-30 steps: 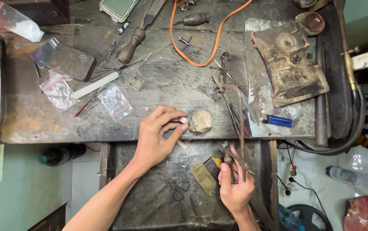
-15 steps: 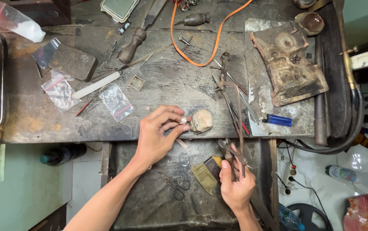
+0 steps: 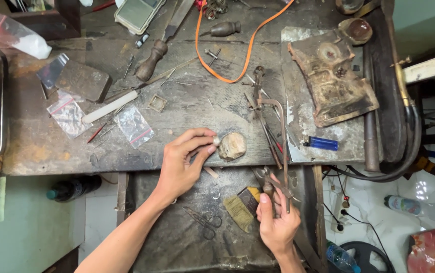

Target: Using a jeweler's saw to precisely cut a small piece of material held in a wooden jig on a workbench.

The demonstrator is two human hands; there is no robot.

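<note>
Hands: two, both the person's own.
Left hand: fingertips pinched shut on a small metal piece, held at the near edge of the workbench, against a pale rounded block.
Right hand: closed around the handle of a jeweller's saw, whose frame reaches far over the bench.
Plastic bags: two small clear ones, left of the left hand.
Lighter: one blue, right of the saw.
Near tray: one brush, one pair of scissors.
Crowding the saw: loose hand tools lying beside its frame.
Far side: one orange cable, one wooden-handled tool.
</note>
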